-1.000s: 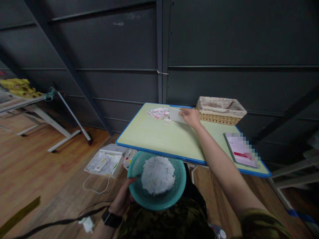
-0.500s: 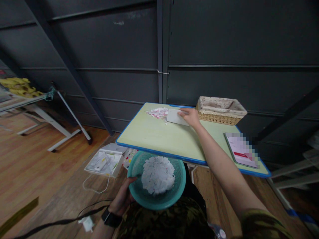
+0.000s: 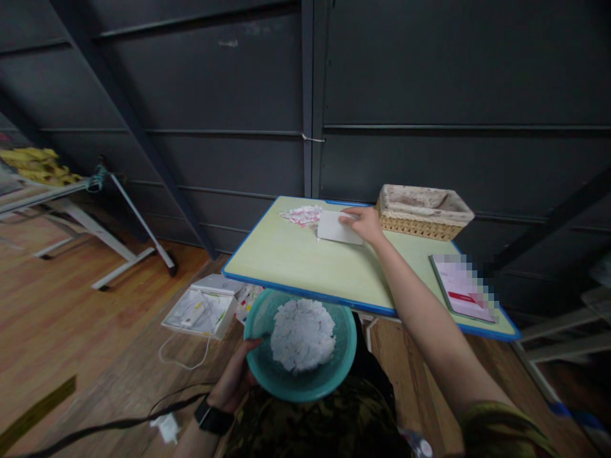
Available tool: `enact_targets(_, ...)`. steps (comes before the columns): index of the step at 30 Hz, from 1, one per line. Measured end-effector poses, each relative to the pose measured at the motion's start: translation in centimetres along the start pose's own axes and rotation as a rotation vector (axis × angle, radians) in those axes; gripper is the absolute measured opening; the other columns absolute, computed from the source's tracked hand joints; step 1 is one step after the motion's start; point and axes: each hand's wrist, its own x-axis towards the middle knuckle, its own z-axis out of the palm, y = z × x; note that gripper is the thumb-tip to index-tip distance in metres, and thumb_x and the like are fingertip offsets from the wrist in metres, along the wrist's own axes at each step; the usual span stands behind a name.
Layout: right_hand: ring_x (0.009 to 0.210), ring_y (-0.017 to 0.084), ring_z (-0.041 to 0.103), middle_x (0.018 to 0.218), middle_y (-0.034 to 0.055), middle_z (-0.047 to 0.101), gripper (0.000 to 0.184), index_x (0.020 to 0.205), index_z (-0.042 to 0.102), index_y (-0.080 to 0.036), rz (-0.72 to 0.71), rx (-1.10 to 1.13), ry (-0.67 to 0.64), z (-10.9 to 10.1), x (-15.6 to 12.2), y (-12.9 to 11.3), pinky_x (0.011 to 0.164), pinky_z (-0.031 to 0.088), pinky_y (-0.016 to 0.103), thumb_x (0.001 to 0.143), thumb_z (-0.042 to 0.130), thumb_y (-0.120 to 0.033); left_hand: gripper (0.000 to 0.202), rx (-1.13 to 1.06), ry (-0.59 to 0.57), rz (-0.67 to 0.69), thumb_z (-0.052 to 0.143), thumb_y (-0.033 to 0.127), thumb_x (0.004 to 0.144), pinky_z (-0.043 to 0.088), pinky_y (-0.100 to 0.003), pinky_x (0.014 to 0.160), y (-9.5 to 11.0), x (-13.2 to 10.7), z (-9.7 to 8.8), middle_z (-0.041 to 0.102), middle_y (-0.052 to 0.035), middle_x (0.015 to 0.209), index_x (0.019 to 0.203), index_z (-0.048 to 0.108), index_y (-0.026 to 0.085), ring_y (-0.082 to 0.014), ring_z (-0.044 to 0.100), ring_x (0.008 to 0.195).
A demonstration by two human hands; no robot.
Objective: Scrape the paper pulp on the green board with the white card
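My right hand [image 3: 365, 224] reaches across the green table [image 3: 296, 261] and grips a white card [image 3: 338, 228] that rests flat on the tabletop. The card's left edge lies next to a small heap of pink and white paper scraps [image 3: 302, 215] at the table's far side. Below the table's near edge, my left hand [image 3: 235, 376] clasps the rim of a teal mesh basket [image 3: 267, 375] filled with white paper scraps [image 3: 301, 334]. A dark watch sits on my left wrist.
A wicker basket [image 3: 424, 210] stands at the table's far right, and a booklet [image 3: 462, 286] lies near the right edge. On the wooden floor are an open white box [image 3: 200, 310], cables and a white adapter [image 3: 163, 427]. A metal-framed table [image 3: 71, 203] stands at left.
My right hand has slid the white card a little toward me and to the left, beside the scrap heap. The left hand and teal basket have stayed in place.
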Motion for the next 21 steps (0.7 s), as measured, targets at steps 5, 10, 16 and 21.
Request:
enact_targets(5,0.092,0.025,0.068,0.096,0.0059,0.075,0.022,0.093,0.077,-0.018,-0.001,-0.001,-0.031,-0.5,0.0,-0.3,0.086,0.050,0.034,0.076,0.064,-0.025,0.040,0.025,0.030,0.021,0.063,0.022,0.079,0.060,-0.038,0.073,-0.1,0.1,-0.1,0.078,-0.0108,0.091,0.118,0.060,0.011,-0.0278,0.074,0.083)
enact_targets(10,0.095,0.025,0.068,0.098,0.0063,0.075,0.024,0.096,0.076,-0.018,0.031,-0.025,0.034,-0.3,0.1,0.0,0.088,0.050,0.035,0.077,0.064,-0.027,0.035,0.021,-0.004,0.006,0.062,0.023,0.080,0.059,-0.037,0.076,-0.2,0.2,-0.3,0.079,-0.0102,0.090,0.113,0.062,0.011,-0.0267,0.074,0.082)
enact_targets(16,0.101,0.024,0.067,0.104,0.0054,0.074,0.025,0.100,0.076,-0.021,-0.030,-0.074,0.013,1.0,-0.1,0.1,0.091,0.049,0.034,0.082,0.061,-0.028,0.025,-0.001,-0.023,0.023,0.062,0.022,0.080,0.059,-0.037,0.078,-0.2,0.3,-0.3,0.079,-0.0103,0.091,0.103,0.064,0.012,-0.0269,0.074,0.083)
enact_targets(21,0.102,0.026,0.067,0.106,0.0068,0.073,0.026,0.103,0.075,-0.021,-0.075,-0.151,0.001,0.9,-0.4,-0.2,0.090,0.049,0.034,0.085,0.057,-0.027,0.026,0.011,-0.013,0.016,0.062,0.022,0.080,0.059,-0.038,0.078,-0.2,0.2,-0.2,0.079,-0.0097,0.089,0.104,0.064,0.013,-0.0277,0.074,0.084)
